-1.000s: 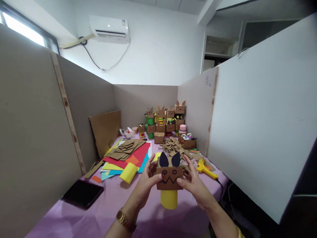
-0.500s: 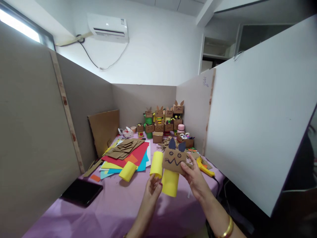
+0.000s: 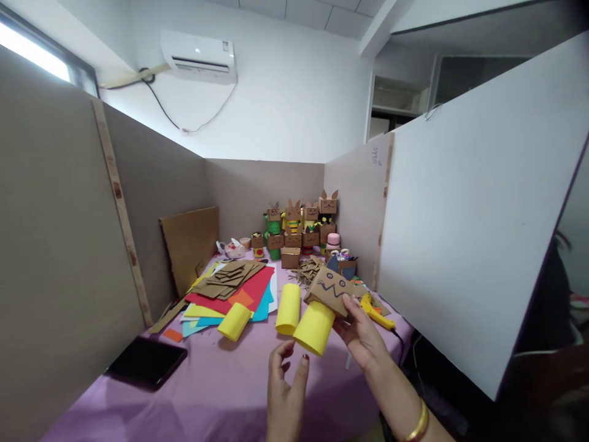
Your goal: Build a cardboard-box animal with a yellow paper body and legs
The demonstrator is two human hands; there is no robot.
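Right hand (image 3: 363, 336): we grasp the cat-faced box (image 3: 327, 292) by its right side.
Yellow tube (image 3: 315, 329): under the box, long axis slanting down-left to our left hand (image 3: 285, 396), the nearer to its lower rim.
Left hand: holding nothing, fingers parted just below that rim; contact, we cannot tell.
Tablecloth (image 3: 221, 388): spreads leftward to the black tablet (image 3: 147, 363); 1 glue gun (image 3: 378, 315) lies right, near the edge.

The brown cardboard box head (image 3: 324, 290), inked with ringed eyes, whiskers and a zigzag mouth (dark ears (image 3: 334, 264) stand on top), leans sideways above the worktop (image 3: 221, 387); the smooth yellow tube (image 3: 315, 329) against its underside slants down to the left.
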